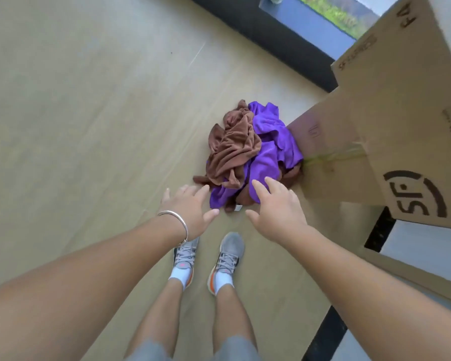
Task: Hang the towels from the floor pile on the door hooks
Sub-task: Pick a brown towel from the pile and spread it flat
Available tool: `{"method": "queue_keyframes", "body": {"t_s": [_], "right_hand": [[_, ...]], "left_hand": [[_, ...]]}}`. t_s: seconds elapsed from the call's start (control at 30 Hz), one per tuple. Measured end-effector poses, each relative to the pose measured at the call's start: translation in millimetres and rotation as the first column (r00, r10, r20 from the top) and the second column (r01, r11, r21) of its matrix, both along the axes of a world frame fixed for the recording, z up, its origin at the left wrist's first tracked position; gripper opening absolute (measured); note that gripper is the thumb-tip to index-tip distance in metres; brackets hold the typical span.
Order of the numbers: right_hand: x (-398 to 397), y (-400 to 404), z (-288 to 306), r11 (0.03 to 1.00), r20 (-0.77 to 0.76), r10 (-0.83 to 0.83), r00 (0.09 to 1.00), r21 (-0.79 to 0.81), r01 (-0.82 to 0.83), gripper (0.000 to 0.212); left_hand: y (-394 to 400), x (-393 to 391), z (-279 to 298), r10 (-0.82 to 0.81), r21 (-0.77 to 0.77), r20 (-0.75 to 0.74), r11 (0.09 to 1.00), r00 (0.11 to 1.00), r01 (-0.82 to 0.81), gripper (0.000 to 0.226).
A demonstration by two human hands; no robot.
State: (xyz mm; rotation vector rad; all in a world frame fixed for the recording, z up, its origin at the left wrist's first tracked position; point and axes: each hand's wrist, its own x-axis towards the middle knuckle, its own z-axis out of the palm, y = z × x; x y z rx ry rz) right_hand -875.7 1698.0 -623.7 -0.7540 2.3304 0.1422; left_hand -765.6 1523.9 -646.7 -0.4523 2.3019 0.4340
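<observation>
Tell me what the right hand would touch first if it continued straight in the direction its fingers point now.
Probably the purple towel: the right hand is open, fingers aimed at the pile's near edge. A brown towel lies further left. Height above the pile is unclear.

1. Looks like a room indoors, set up or in transit rather than lived in; whether a home or a workplace cannot be told.
2. Floor covered by smooth beige sheet flooring point(89, 113) with faint creases and seams, bare of rugs and furniture.
3. Large brown corrugated cardboard boxes point(391, 131) with dark printed logos and codes, standing along the right side, suggesting storage, moving or shipping.
4. Black frame strip point(266, 37) running along the far edge, with a glass pane point(331, 9) behind it showing green outdoor growth in daylight.
5. Crumpled brown and purple cloth towels point(250, 152) heaped straight on the floor against a box.
</observation>
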Motion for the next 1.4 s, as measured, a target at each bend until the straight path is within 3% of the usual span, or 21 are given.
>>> {"method": "queue_keyframes", "body": {"t_s": [0.23, 0.43, 0.7, 0.83, 0.9, 1.03, 1.3, 1.4], "right_hand": [[-11.1, 9.1, -156.4, 0.972, -0.013, 0.231, 0.973, 0.039, -0.231, 0.070], [-12.2, -0.9, -266.6, 0.976, -0.057, 0.218, 0.974, 0.029, -0.216, 0.067], [-22.8, -12.3, -382.2, 0.993, -0.165, 0.116, 0.979, 0.047, -0.109, 0.069], [-40.4, -4.8, -408.5, 0.996, -0.254, 0.088, 0.963, -0.003, -0.092, 0.043], [-49.8, -3.1, -407.3, 0.993, -0.282, 0.066, 0.957, -0.077, -0.091, 0.029], [-62.4, -6.7, -369.0, 0.975, -0.281, 0.006, 0.960, -0.212, -0.069, 0.025], [-96.8, -59.4, -216.2, 0.946, -0.397, -0.024, 0.918, -0.307, -0.108, 0.002], [-114.1, -98.1, -154.0, 0.937, -0.460, 0.030, 0.887, -0.295, -0.185, 0.013]], "left_hand": [[16.9, 26.4, -155.9, 0.036, 0.059, 0.090, 0.997, 0.995, -0.042, 0.066], [21.2, 32.4, -273.0, 0.065, 0.045, 0.075, 0.997, 0.995, -0.068, 0.069], [15.2, -40.4, -379.8, -0.048, 0.037, -0.283, 0.997, 0.958, 0.061, 0.080], [24.1, -81.7, -406.0, -0.095, 0.016, -0.298, 0.994, 0.950, 0.105, 0.061], [24.3, -95.9, -405.4, -0.066, 0.023, -0.315, 0.997, 0.947, 0.078, 0.042], [12.5, -103.3, -366.6, 0.016, 0.097, -0.365, 0.995, 0.931, 0.021, 0.039], [-69.9, -108.0, -187.3, 0.143, 0.130, -0.681, 0.989, 0.718, -0.073, 0.040], [-114.6, -117.2, -119.4, 0.157, 0.070, -0.709, 0.986, 0.688, -0.152, 0.042]]}}
